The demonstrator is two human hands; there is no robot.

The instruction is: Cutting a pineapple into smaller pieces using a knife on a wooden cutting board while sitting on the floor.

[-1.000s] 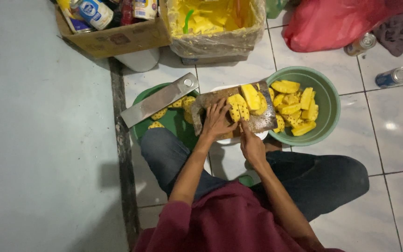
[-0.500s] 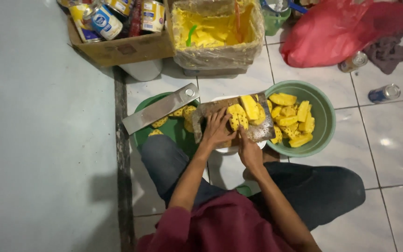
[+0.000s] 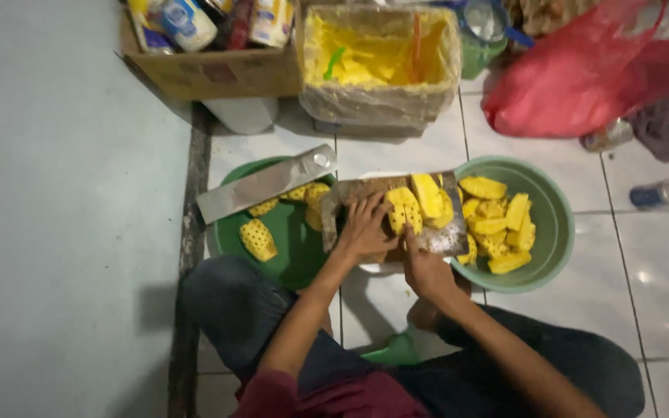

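**Pineapple on the cutting board, both hands at work**

Nearest the camera, the person sits on the tiled floor (image 3: 396, 147) with knees spread, dark trousers and a dark red sleeve at the bottom edge. Both forearms reach forward to a wooden cutting board (image 3: 358, 193) lying between two bowls.

The left hand (image 3: 364, 228) rests on the board with its fingers spread and pressed down on a peeled pineapple piece (image 3: 404, 210), holding it steady; the fingers are apart, laid over the fruit rather than wrapped round it. The right hand (image 3: 426, 272) sits just behind the board's near edge with its fingers curled shut around the handle of a knife (image 3: 444, 238), whose wet blade lies flat across the board's right end, just beside the pineapple piece. A second yellow slice (image 3: 427, 193) lies on the board beyond it.

To the left, a green tray (image 3: 288, 248) holds a few peeled pineapple chunks (image 3: 258, 238), and a broad cleaver (image 3: 265, 183) rests across its far rim. To the right, touching the board, a green bowl (image 3: 555, 224) is filled with cut slices.

Farther off stand a lined basket (image 3: 381, 101) with yellow peelings inside, a cardboard box (image 3: 218, 73) of cans, and a red plastic bag (image 3: 582, 77).
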